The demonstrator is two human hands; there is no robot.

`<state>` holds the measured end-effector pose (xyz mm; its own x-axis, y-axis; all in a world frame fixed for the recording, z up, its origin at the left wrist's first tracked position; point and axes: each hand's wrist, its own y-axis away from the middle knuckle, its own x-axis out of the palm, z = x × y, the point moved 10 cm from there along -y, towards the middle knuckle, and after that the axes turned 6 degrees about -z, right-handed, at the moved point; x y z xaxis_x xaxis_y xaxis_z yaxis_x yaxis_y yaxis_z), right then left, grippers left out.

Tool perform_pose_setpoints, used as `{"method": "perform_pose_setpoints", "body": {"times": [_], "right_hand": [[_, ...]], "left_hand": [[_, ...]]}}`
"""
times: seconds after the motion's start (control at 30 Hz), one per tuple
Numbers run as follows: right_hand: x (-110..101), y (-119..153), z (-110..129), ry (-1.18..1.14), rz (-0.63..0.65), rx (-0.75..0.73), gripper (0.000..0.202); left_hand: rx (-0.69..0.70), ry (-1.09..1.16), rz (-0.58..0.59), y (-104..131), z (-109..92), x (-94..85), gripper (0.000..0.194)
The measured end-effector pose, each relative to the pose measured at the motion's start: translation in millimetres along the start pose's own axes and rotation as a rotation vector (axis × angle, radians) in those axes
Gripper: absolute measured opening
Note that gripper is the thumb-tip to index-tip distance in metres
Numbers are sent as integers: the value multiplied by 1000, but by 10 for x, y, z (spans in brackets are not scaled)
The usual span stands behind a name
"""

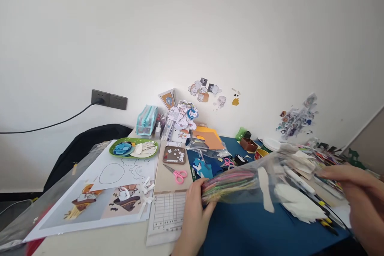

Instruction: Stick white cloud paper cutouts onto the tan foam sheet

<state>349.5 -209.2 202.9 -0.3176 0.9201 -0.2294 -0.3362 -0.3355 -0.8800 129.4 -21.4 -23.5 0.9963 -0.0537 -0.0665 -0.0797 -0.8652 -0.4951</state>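
My left hand (pixel 196 212) is closed on the left end of a clear plastic bag (pixel 255 192), held up above the blue mat. Inside the bag lies a stack of coloured strips (pixel 229 182) in pink, green and yellow, smeared by motion. A pale, long piece (pixel 264 188) shows by the bag's right part. Blurred at the right edge, my right hand (pixel 358 200) is apart from the bag, one finger stretched out to the left, with nothing visible in it. Below that finger are white cut pieces (pixel 300 202) and a white pen-like tool (pixel 300 180).
Pink-handled scissors (pixel 179 177) lie beside a brown tray (pixel 174 155) of small white shapes. A green tray (pixel 135 155) holds blue and white pieces. Printed sheets (pixel 87 208) cover the left side. Orange sheets (pixel 208 138) and a brown box (pixel 248 145) stand near the wall.
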Motion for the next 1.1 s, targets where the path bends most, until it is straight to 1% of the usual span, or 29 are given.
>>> {"method": "perform_pose_setpoints", "body": {"times": [0.03, 0.07, 0.1, 0.13, 0.2, 0.23, 0.27, 0.33, 0.37, 0.4, 0.47, 0.53, 0.6, 0.7, 0.83, 0.9, 0.97, 1.1], "right_hand": [[57, 16, 264, 111, 27, -120, 19], [226, 44, 490, 129, 138, -240, 20], [460, 107, 675, 134, 308, -375, 22], [583, 104, 762, 140, 358, -430, 24], [784, 48, 834, 132, 418, -484, 26], [919, 32, 810, 142, 501, -462, 28], [1075, 54, 767, 158, 627, -424, 28], [1339, 193, 719, 163, 888, -367, 27], [1438, 289, 717, 151, 995, -354, 26], [1512, 384, 734, 123, 1071, -364, 25], [1613, 556, 777, 48, 1145, -432, 23], [1652, 690, 794, -26, 1131, -545, 22], [1639, 791, 769, -72, 1072, -652, 21], [1585, 895, 706, -63, 987, -736, 25], [1482, 937, 771, 4, 845, -798, 26], [1457, 958, 828, 20, 812, -819, 26], [1455, 984, 854, 40, 805, -833, 26], [1450, 969, 790, 150, 739, -824, 25]], "left_hand": [[5, 1, 5, -5, -8, 6, 36], [6, 2, 11, -9, -13, 13, 36], [4, 1, 19, -11, -16, 21, 36], [-1, 0, 24, -12, -17, 26, 37], [-13, 3, 39, -9, -17, 39, 38], [-18, 7, 50, -7, -18, 48, 38], [-22, 10, 60, -4, -18, 57, 38], [-26, 4, 69, -5, -24, 62, 38], [-23, -6, 68, -7, -30, 60, 38], [-20, -19, 65, -9, -38, 54, 38], [-11, -42, 62, -11, -58, 44, 38], [-2, -56, 65, -5, -77, 39, 39], [2, -62, 70, 4, -92, 39, 40], [-7, -58, 73, 8, -101, 40, 41], [-18, -48, 83, -4, -109, 53, 41], [-21, -46, 85, -7, -111, 56, 43], [-15, -51, 82, -7, -119, 52, 44], [19, -74, 91, 3, -148, 58, 44]]}}
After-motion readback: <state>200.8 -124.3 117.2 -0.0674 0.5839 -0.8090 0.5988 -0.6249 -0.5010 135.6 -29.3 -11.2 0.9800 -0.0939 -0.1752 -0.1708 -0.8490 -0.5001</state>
